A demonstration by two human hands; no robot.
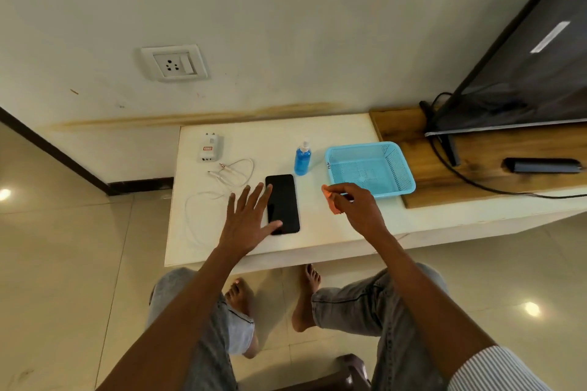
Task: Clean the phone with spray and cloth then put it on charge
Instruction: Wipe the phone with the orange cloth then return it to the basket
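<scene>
Starting upper left of the frame, we've got a white wall socket with a switch (pixel 174 62) on the cream wall. Below it, on the far left part of the low white table (pixel 333 133), lies a white plug-in charger block (pixel 209 147), and just toward us from that, a thin white charging cable (pixel 222 182) loops around loosely, running under our left hand.

Our left hand (pixel 251 219) is spread wide with straight fingers, not gripping anything; the index tip and the thumb rest on the left edge of the flat black phone (pixel 282 204). The phone lies screen-up in the middle of the table, closer to the near edge.

Just behind the phone stands a small clear spray bottle of blue liquid with a white nozzle (pixel 302 158), upright and not touching the phone.

Right of center, our right hand (pixel 359 205) has its fingers curled around a small orange cloth (pixel 330 200), held just above the table near the front left corner of a light blue plastic mesh basket (pixel 370 168).

Far right, a wooden board (pixel 403 127) carries a dark flat TV (pixel 524 73), a black cable (pixel 460 174) and a black remote-like bar (pixel 541 165).
</scene>
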